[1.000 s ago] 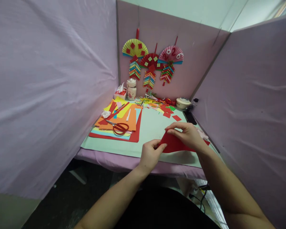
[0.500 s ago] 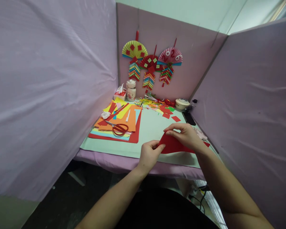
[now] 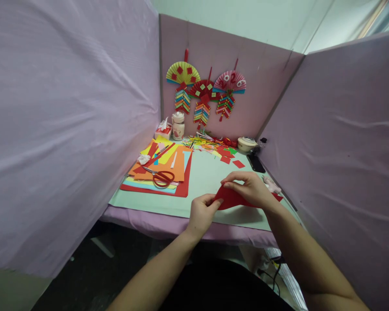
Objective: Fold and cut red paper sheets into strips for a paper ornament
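A sheet of red paper (image 3: 231, 199) is held above the front of the table between both hands. My left hand (image 3: 203, 211) pinches its left corner between thumb and fingers. At the upper edge, my right hand (image 3: 249, 188) is closed on the same paper, thumb below and fingers over it. The paper's right end passes behind my right wrist and shows again as a red tip beyond it. Left of the hands, red-handled scissors (image 3: 164, 178) lie on a stack of coloured paper (image 3: 178, 166).
Paper scraps (image 3: 210, 141) and red squares (image 3: 238, 164) lie at the back. A jar (image 3: 178, 127), tissue pack (image 3: 164, 129), lidded bowl (image 3: 247, 144) and black phone (image 3: 256, 163) stand or lie around them. Paper fan decorations (image 3: 203, 90) hang on the back panel.
The camera view has tilted up slightly, so the scene sits a little lower. Both hands keep their hold on the red paper, with hardly any movement.
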The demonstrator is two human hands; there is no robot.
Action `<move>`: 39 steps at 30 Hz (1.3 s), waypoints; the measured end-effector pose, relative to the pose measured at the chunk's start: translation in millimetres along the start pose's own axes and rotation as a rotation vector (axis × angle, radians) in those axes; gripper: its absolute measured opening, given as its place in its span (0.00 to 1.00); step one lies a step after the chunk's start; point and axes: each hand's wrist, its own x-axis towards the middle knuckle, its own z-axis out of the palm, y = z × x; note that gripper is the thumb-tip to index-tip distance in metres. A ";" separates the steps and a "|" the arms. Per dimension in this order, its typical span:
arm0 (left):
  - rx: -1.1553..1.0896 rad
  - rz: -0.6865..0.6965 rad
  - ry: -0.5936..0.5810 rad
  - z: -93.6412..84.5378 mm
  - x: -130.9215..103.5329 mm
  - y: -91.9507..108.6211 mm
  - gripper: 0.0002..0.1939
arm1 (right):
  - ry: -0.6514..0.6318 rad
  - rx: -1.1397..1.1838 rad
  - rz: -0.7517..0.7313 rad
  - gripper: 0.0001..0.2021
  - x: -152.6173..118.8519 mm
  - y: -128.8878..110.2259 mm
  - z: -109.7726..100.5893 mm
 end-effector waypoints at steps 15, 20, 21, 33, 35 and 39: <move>-0.040 -0.018 -0.009 -0.2 1.6 -2.3 0.09 | -0.039 0.030 -0.006 0.07 -0.6 3.1 -0.9; -0.016 -0.004 0.001 0.0 1.4 -2.7 0.10 | -0.032 0.016 -0.027 0.07 -0.3 2.1 -1.2; -0.015 -0.005 0.003 -0.1 1.5 -2.9 0.10 | -0.031 0.009 -0.031 0.07 -0.2 1.7 -1.1; -0.062 -0.073 -0.032 -1.4 -1.9 2.0 0.11 | -0.039 -0.013 0.009 0.06 2.1 -0.4 -0.7; -0.080 -0.079 -0.055 -1.9 -2.7 3.0 0.11 | -0.038 -0.023 0.026 0.06 2.1 -1.0 -0.6; -0.107 -0.094 -0.066 -1.9 -3.7 1.5 0.12 | -0.044 -0.026 0.076 0.06 1.5 -3.4 -0.7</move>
